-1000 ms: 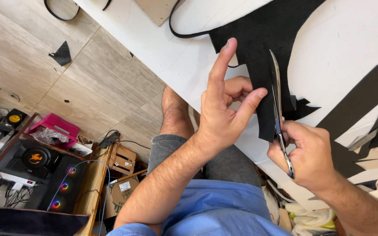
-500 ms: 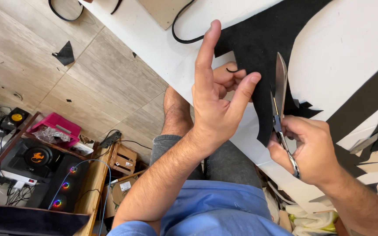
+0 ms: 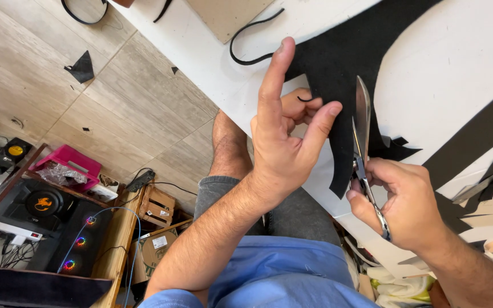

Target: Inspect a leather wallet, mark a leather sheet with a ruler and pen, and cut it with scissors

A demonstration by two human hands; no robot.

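A large sheet of black fabric (image 3: 366, 51) lies on a white table (image 3: 446, 85) and hangs over its near edge. My left hand (image 3: 289, 137) pinches the fabric's edge between thumb and middle fingers, with the index finger pointing up. My right hand (image 3: 403, 202) grips metal scissors (image 3: 363, 142); their blades point away from me and lie along the fabric's right edge, close to my left hand.
Black fabric strips (image 3: 469, 148) and scraps lie on the table at right. A thin black cord (image 3: 252, 43) curls near a brown board (image 3: 229, 14). On the wooden floor sit a black scrap (image 3: 81, 67), a pink tray (image 3: 67, 162), a small wooden crate (image 3: 156, 206) and lit speakers (image 3: 58, 222).
My left hand has lifted slightly up along the fabric edge. The scissors moved forward with the right hand, blades now further along the fabric.
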